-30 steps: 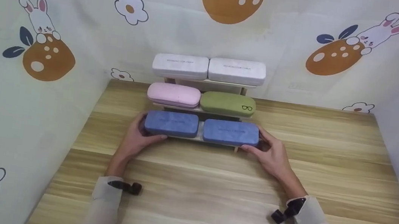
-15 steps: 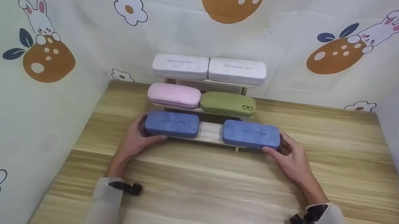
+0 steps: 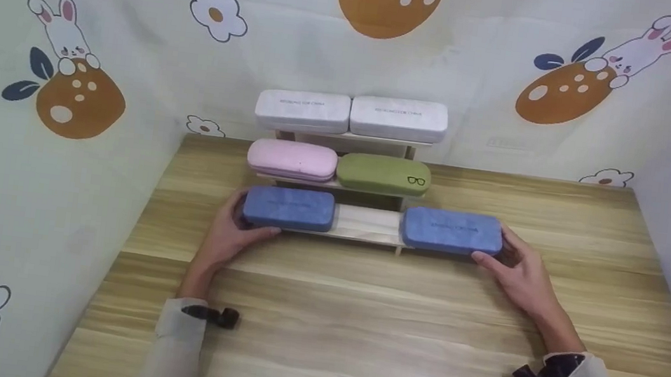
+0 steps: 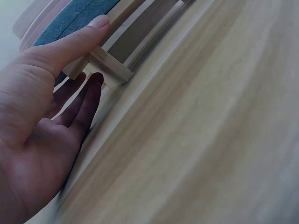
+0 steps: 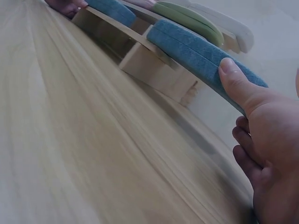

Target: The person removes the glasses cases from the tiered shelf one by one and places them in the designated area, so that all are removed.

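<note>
Two blue glasses cases lie along the bottom tier of a small wooden rack. My right hand (image 3: 523,275) grips the right blue glasses case (image 3: 452,231) by its outer end, thumb along the front side. This case juts well past the rack's right end, over the table, as the right wrist view also shows. My left hand (image 3: 231,230) holds the outer end of the left blue glasses case (image 3: 289,208), thumb (image 4: 88,35) on the front and the other fingers round the end. Bare shelf (image 3: 367,223) shows between the two cases.
On the middle tier sit a pink glasses case (image 3: 292,159) and a green one (image 3: 384,174), side by side. Two white glasses cases (image 3: 398,119) fill the top tier. Patterned cloth walls (image 3: 486,59) enclose the wooden table (image 3: 356,332) at the back and sides.
My right hand has moved to the right with its blue case, widening the gap between the two blue cases. My left hand and its case have stayed in place.
</note>
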A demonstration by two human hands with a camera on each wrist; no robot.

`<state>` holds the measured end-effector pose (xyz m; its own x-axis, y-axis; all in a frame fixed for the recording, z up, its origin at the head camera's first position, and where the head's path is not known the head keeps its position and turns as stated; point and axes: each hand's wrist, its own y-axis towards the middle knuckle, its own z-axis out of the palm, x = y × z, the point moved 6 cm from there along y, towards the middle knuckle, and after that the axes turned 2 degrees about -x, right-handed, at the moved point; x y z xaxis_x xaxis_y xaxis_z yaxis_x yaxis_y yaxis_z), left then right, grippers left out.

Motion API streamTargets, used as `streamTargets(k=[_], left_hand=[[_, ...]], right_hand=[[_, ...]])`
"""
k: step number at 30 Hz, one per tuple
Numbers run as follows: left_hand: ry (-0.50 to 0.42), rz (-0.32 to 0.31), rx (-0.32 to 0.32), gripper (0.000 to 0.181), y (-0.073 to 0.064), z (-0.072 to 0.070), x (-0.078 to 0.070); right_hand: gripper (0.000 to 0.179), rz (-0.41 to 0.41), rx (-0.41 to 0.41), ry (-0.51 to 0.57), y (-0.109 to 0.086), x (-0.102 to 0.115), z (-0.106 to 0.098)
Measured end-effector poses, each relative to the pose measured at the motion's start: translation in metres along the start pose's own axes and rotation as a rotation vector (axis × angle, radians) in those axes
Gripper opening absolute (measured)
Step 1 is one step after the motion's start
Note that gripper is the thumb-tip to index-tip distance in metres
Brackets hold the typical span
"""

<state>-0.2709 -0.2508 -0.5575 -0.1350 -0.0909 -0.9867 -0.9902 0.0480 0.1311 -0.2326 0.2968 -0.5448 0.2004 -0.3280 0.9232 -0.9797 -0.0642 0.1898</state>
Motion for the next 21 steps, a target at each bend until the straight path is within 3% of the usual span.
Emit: streamTargets(k=[9, 14, 21], left_hand=[[0.026, -0.012, -0.011, 0.092, 0.001, -0.002, 0.004], [0.001, -0.027, -0.002, 0.091, -0.001, -0.002, 0.005], [0.024, -0.032, -0.007, 0.093, 0.0, -0.001, 0.004]], right_hand=[[0.077, 0.033, -0.01, 0.006, 0.003, -0.006, -0.008], [0.08, 0.032, -0.048, 0.062, 0.007, -0.009, -0.013], [0.082, 0.013, -0.094, 0.045, 0.013, -0.01, -0.021]])
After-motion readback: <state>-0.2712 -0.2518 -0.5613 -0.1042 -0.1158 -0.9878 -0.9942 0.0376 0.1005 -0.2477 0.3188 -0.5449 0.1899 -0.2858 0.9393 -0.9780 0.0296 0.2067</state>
